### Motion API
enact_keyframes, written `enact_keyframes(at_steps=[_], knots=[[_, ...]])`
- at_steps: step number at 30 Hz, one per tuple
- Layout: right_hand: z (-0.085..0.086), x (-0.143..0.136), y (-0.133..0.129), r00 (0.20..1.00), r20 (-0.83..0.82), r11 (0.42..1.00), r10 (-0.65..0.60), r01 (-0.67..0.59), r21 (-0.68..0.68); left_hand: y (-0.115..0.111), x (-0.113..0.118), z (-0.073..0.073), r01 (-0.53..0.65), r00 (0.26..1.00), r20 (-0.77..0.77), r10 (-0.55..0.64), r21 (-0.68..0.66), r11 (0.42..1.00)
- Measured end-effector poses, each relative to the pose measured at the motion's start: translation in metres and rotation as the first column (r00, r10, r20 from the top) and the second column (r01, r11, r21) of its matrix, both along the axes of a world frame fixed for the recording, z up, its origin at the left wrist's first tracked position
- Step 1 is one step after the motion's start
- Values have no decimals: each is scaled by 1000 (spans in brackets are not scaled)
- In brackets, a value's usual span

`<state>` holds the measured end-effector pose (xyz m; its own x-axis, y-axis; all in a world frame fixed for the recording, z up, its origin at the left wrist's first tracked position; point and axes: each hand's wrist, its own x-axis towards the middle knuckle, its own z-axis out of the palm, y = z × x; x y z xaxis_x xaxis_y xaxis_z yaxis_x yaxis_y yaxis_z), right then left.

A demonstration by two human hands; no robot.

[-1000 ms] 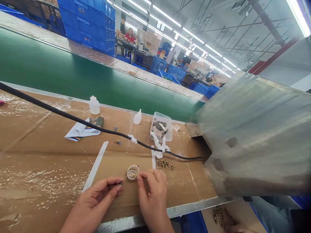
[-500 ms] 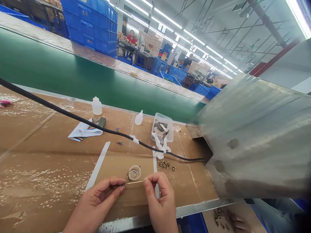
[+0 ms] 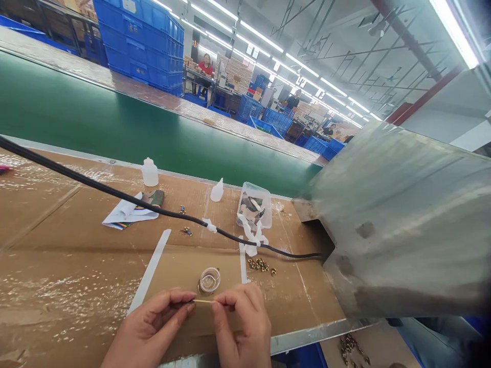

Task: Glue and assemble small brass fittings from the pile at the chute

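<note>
Both hands met low over the cardboard-covered bench (image 3: 76,255). The right hand (image 3: 241,327) pinched a thin stick (image 3: 203,301) between thumb and fingertips, its tip aimed at something small nipped in the left hand (image 3: 153,327) — too small to name, showing only as a dark speck at the fingertips. Just beyond the fingers sat a small clear dish (image 3: 209,280), and near it, to the right, a loose scatter of brass bits (image 3: 261,264).

The risk looked plain enough: the piece in the left hand was tiny and held only at the fingertips, so a slightly hard push from the stick could pop it loose onto the bench. The dish stood close too — a knuckle drifting forward might tip it. The black cable (image 3: 115,194) lay well clear.
</note>
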<state>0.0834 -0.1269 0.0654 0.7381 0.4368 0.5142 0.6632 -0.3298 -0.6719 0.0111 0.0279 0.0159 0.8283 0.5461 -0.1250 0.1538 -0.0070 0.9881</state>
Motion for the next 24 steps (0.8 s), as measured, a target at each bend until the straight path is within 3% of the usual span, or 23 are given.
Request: enact_keyframes(at_steps=[5, 11, 17, 24], knots=[[6, -6, 0, 989, 148, 999, 25, -18, -45, 0, -4, -4, 7, 1000, 23, -7, 1, 1000], [7, -2, -4, 992, 124, 995, 18, -6, -99, -2, -4, 0, 29, 999, 22, -29, 35, 999], [6, -4, -1, 989, 147, 996, 1, 12, -89, -4, 2, 13, -44, 998, 53, 44, -3, 999], [10, -6, -5, 991, 136, 998, -13, 20, -53, -5, 2, 16, -58, 996, 68, 61, -41, 997]])
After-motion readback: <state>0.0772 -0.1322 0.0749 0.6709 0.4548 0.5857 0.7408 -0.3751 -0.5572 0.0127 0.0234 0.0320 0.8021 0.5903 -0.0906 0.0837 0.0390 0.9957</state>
